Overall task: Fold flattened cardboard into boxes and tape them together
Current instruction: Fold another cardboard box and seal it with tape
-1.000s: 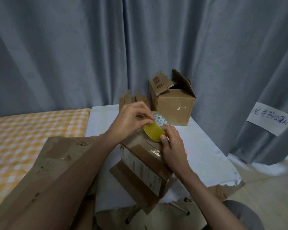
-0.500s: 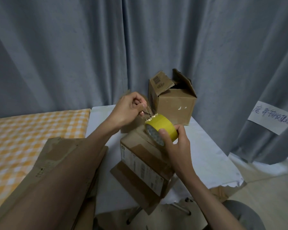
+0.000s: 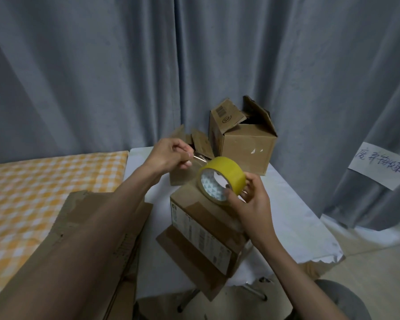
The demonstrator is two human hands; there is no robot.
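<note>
Right hand grips a yellow tape roll, thumb across the near rim, fingers curled round the far side; the roll is a glossy ring with a white patterned core, held just above the folded box. Left hand pinches the clear tape end between thumb and fingertips, a short shiny strip stretched from the roll's top. The folded box is matte brown cardboard with a printed label on its near-left face and brown tape bands; it sits tilted on the white-covered table, near edge, one flap hanging off. Flattened cardboard sheets lie left, worn and creased. An open-flapped brown box stands at the far table end, a smaller one left of it. Orange checked cloth far left; grey pleated curtain behind, paper note stuck on at right.
</note>
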